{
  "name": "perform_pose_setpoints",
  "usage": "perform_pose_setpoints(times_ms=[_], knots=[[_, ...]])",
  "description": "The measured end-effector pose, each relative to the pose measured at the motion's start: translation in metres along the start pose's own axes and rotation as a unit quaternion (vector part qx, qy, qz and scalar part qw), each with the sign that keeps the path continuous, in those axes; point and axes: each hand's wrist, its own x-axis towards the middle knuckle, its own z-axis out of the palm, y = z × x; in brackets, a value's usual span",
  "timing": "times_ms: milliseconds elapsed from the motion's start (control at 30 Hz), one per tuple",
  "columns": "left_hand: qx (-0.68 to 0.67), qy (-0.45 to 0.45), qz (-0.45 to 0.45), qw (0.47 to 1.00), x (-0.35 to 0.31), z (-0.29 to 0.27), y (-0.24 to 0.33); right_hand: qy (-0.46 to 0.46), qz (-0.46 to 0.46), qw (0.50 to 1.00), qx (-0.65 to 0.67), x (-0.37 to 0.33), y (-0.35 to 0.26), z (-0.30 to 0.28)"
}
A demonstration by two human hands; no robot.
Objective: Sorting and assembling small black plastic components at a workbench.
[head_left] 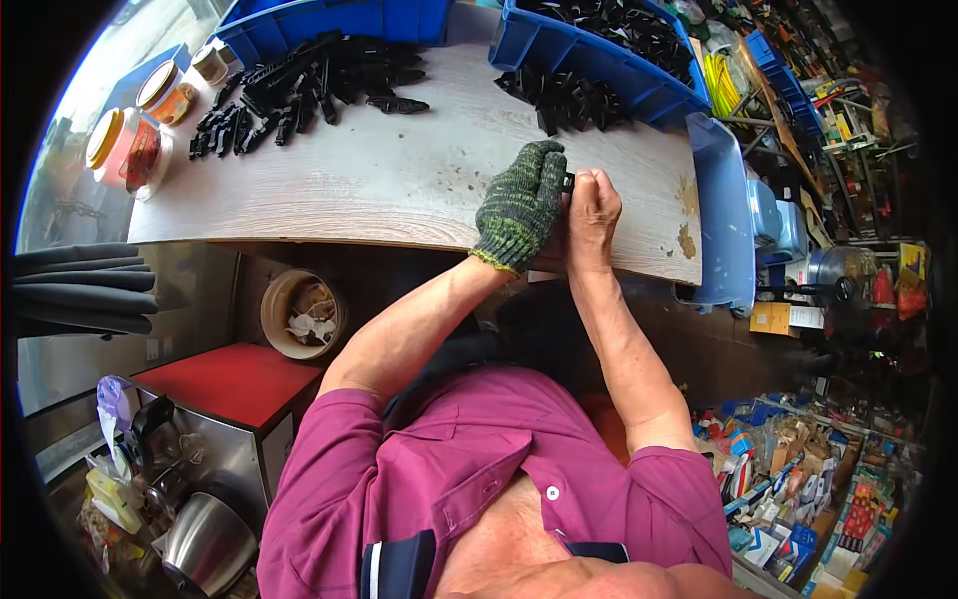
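1. Left hand point(521, 205) has a green knit glove on and sits just right of the frame's centre, over the near edge of the pale wooden table point(379, 180). Its fingers are curled in and closed around a small black plastic part point(568, 183); only a tiny bit of it pokes out at the top.
2. Right hand point(593, 212) is bare and pressed right up against the gloved one. Fingers are bunched into a loose fist, pinching the same black part from the other side.
3. So the part is squeezed between both hands, at the top of where they meet. Can't really make out its shape.
4. Upper centre of the frame: a pile of black parts point(309, 90) spread on the table, with a smaller heap point(564, 100) further right.
5. Top edge has two blue bins point(589, 55), the right one full of the same black bits.
6. Upper left: a few jars with orange lids point(130, 145).
7. Lower left under the table: a red-topped cabinet point(235, 379).
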Motion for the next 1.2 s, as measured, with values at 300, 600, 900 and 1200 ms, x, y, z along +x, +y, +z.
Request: perform_pose_setpoints(times_ms=[300,600,900,1200], knots=[[0.008,-0.002,-0.018,1.000,0.021,-0.068,-0.015,0.027,0.195,0.966,0.168,0.011,-0.033,-0.009],[0.389,-0.115,0.005,0.914,0.067,-0.136,-0.100,0.294,0.172,0.934,0.106,0.089,-0.021,-0.094],[0.194,-0.117,-0.023,0.974,0.068,-0.117,-0.089,-0.031,0.178,0.983,0.041,0.071,-0.033,-0.013],[0.035,-0.018,-0.060,0.997,0.038,-0.110,-0.068,-0.117,0.106,0.969,-0.188,0.088,-0.033,0.033]])
